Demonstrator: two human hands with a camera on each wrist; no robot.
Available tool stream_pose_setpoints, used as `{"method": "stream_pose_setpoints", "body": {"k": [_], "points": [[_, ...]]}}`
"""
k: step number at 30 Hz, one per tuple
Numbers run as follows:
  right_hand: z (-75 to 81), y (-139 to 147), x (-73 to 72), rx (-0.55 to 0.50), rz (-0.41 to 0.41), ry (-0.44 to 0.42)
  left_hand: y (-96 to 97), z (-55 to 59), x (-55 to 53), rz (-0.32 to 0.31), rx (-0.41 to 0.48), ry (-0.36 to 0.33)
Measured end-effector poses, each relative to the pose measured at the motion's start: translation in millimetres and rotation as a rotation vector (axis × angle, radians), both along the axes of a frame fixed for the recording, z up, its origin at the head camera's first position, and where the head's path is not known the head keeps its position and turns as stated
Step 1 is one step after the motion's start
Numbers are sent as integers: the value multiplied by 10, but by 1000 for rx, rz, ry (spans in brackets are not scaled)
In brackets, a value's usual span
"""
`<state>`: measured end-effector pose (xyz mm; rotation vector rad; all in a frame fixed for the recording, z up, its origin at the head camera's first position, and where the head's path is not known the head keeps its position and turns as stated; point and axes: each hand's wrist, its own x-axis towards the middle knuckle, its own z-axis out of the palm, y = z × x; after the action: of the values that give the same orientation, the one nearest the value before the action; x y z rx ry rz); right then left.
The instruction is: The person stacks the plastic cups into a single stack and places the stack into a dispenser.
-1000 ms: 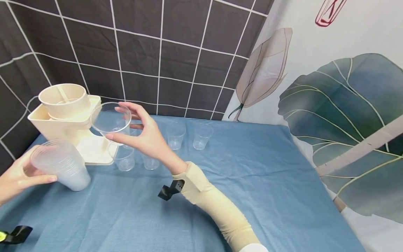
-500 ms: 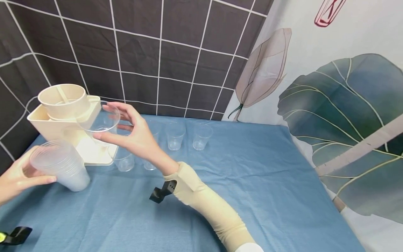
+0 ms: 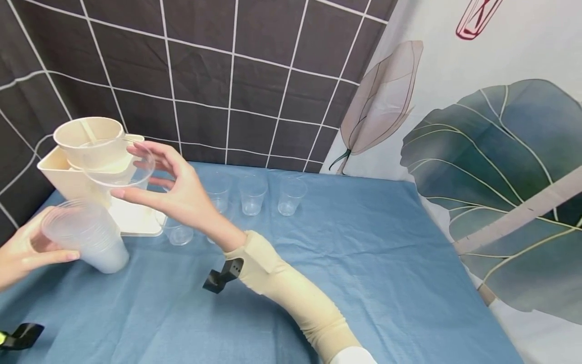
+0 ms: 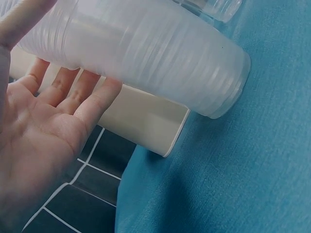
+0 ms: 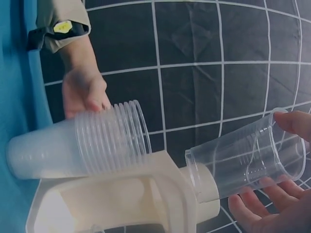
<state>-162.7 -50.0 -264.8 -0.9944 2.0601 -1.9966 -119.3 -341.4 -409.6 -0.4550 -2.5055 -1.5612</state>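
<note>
My left hand point(image 3: 32, 253) grips a tilted stack of nested clear plastic cups point(image 3: 93, 237) around its upper part. In the left wrist view the stack's base point(image 4: 223, 87) is close to the blue cloth; whether it touches, I cannot tell. My right hand point(image 3: 175, 189) holds a single clear plastic cup point(image 5: 233, 160) near its rim, between thumb and fingers. That cup is in the air, above and to the right of the stack, and overlaps the cream appliance point(image 3: 68, 177) in the head view.
Several clear cups stand upright on the blue cloth, such as one at the right point(image 3: 291, 197) and one in front point(image 3: 179, 234); my right arm partly hides others. The appliance carries a round cream container point(image 3: 91, 146). A dark grid-patterned sheet point(image 3: 200, 76) hangs behind.
My right hand has moved left with the single cup, from over the standing cups to in front of the appliance. My left hand and its stack have hardly moved.
</note>
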Motion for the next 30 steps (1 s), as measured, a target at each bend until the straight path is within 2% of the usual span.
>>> {"method": "stream_pose_setpoints", "body": {"k": [10,20,30], "points": [[39,-111,55,-39,35,-49,-11,12,-2,-26,51,4],[34,-225,63,-148,58,-112,-2,1,3,-55,77,26],[-36,-308,80,-155,99,-136,-20,-7,6,-36,36,14]]}}
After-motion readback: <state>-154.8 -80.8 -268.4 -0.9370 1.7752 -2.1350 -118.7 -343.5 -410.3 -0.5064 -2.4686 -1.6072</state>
